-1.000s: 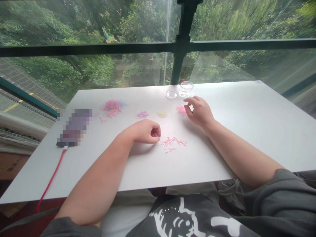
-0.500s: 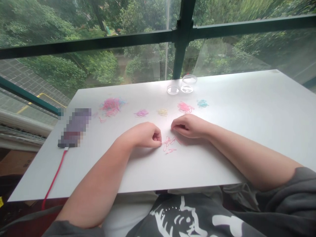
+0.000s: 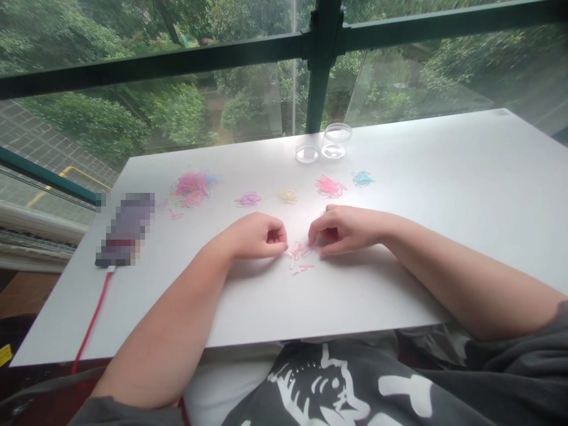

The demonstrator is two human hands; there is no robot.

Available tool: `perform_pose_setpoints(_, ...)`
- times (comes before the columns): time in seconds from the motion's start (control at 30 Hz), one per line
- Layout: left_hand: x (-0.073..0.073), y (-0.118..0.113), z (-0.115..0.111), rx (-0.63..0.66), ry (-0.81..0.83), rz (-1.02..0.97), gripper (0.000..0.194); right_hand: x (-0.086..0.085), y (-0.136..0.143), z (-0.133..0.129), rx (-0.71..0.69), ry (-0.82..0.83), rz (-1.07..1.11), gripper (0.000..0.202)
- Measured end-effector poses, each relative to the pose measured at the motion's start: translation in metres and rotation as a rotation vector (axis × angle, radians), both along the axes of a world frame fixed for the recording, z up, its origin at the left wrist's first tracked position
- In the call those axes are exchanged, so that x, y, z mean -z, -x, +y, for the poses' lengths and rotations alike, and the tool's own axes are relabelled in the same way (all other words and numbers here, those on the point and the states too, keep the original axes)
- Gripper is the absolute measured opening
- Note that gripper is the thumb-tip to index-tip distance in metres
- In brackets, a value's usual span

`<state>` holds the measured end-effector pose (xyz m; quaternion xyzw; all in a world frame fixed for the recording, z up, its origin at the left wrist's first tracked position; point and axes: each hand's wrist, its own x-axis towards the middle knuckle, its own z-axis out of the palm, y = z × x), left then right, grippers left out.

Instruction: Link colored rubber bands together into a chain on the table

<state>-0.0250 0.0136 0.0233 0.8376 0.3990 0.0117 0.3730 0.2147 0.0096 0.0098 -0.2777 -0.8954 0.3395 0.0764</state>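
A small loose pile of pink rubber bands [image 3: 296, 251] lies on the white table between my hands, with a few stray bands just in front of it. My left hand [image 3: 261, 236] is closed in a pinch at the pile's left edge, its fingertips on a pink band. At the right edge of the pile, my right hand [image 3: 339, 231] has thumb and forefinger apart, the tips down close to the bands. Beyond them sit sorted heaps: purple bands [image 3: 248, 199], yellow bands [image 3: 288, 196], brighter pink bands [image 3: 329, 187] and teal bands [image 3: 362, 178].
A larger mixed heap of bands [image 3: 192, 188] is at the table's left. Near the window stand a clear round container [image 3: 336, 142] and a clear shallow lid [image 3: 307, 154]. A blurred phone [image 3: 126, 228] with a red cable [image 3: 92, 319] lies at the left edge.
My right hand has moved down to the pile, and its thumb and forefinger have spread apart. My left hand stays pinched by the pile. The camera view has shifted slightly.
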Motion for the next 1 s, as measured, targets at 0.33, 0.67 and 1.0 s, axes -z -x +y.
perform_pose_setpoints(0.33, 0.002, 0.000, 0.000, 0.005, -0.046, -0.015, 0.013, 0.006, 0.002, 0.000, 0.046, -0.039, -0.009, 0.011)
perform_pose_setpoints(0.67, 0.007, -0.008, -0.003, 0.107, -0.149, -0.142, 0.015, 0.006, 0.005, 0.001, 0.136, -0.025, 0.005, 0.012)
perform_pose_setpoints(1.0, 0.014, -0.013, -0.004, 0.118, -0.254, -0.192, 0.013, 0.003, -0.002, 0.004, 0.024, 0.136, 0.082, 0.016)
